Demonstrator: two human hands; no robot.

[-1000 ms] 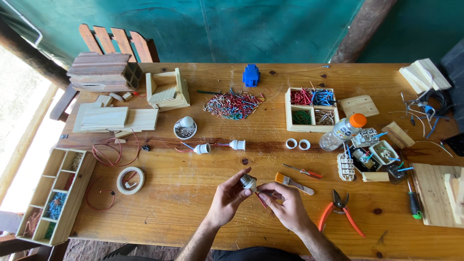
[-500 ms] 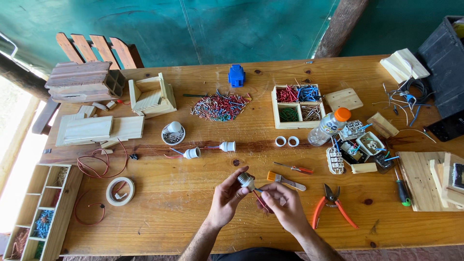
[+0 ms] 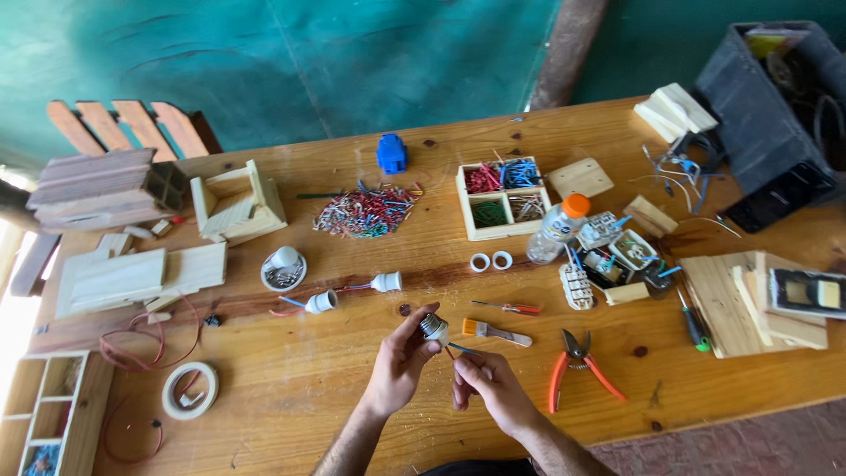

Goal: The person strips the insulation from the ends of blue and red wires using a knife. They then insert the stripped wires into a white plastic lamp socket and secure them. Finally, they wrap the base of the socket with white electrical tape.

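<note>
My left hand [image 3: 401, 361] holds a small white lamp socket [image 3: 433, 327] with a metal threaded top, just above the wooden table [image 3: 291, 388]. My right hand [image 3: 489, 388] pinches the red and blue wires [image 3: 451, 351] coming out of the socket's underside. Two more white lamp sockets [image 3: 352, 293] joined by red and blue wire lie on the table just beyond my left hand. A small brush with a wooden handle [image 3: 496, 332] lies right beside the held socket.
Orange-handled pliers [image 3: 577, 366], a red screwdriver [image 3: 508, 307], two white rings [image 3: 490, 261], a heap of coloured wire pieces [image 3: 367, 212], a compartment box of wires [image 3: 502, 198], a plastic bottle [image 3: 557, 228], a tape roll [image 3: 189, 390], wooden parts and a black crate [image 3: 775, 106] surround my hands.
The camera view has shifted, sliding the table contents left in frame. My hands stay together on the socket and its wires, with little change in grip.
</note>
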